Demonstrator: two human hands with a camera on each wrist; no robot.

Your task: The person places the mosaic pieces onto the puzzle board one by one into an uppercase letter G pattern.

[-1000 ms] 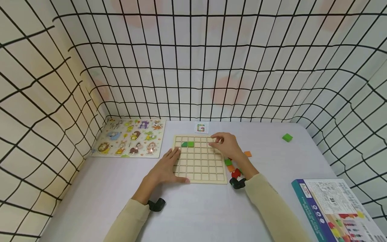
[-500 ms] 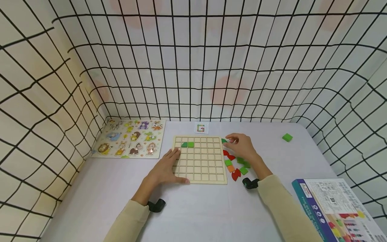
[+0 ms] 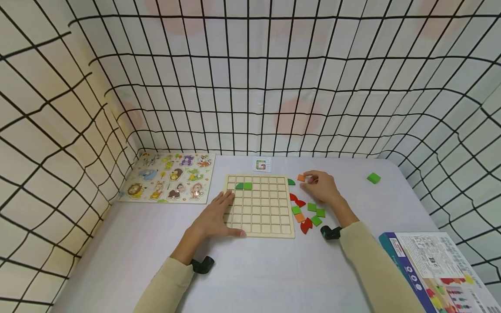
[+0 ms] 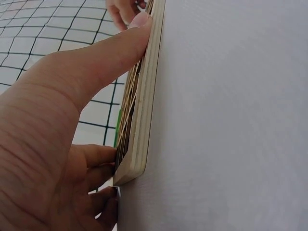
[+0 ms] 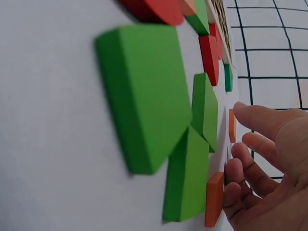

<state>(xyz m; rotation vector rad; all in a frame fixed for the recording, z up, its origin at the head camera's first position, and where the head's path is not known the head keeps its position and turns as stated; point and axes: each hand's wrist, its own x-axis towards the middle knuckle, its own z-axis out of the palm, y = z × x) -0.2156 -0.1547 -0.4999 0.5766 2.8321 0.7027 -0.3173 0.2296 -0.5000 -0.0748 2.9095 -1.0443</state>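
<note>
A pale wooden grid board (image 3: 270, 213) lies on the table, holding a dark green quarter-round piece (image 3: 239, 186) beside a light green square tile (image 3: 248, 186). My left hand (image 3: 211, 219) rests spread at its left side, with the fingers on the left edge and the thumb (image 4: 106, 60) at the near edge. To the right of the board, my right hand (image 3: 322, 187) is low over the table, its fingertips close by an orange tile (image 3: 301, 178). Thumb and index stand apart near that tile. Another orange tile (image 5: 214, 199) lies next to the lower fingers.
Several loose pieces lie right of the board, among them red pieces (image 3: 305, 225), green tiles (image 3: 312, 207) and a dark green quarter-round (image 3: 291, 182). A pattern card (image 3: 262, 164) is behind the board. An animal puzzle (image 3: 166, 178) is left, a box (image 3: 430, 265) right, black netting around.
My right hand has moved from over the board's far right corner out to the right, leaving a dark green quarter-round by the board's edge. My left hand stays in place.
</note>
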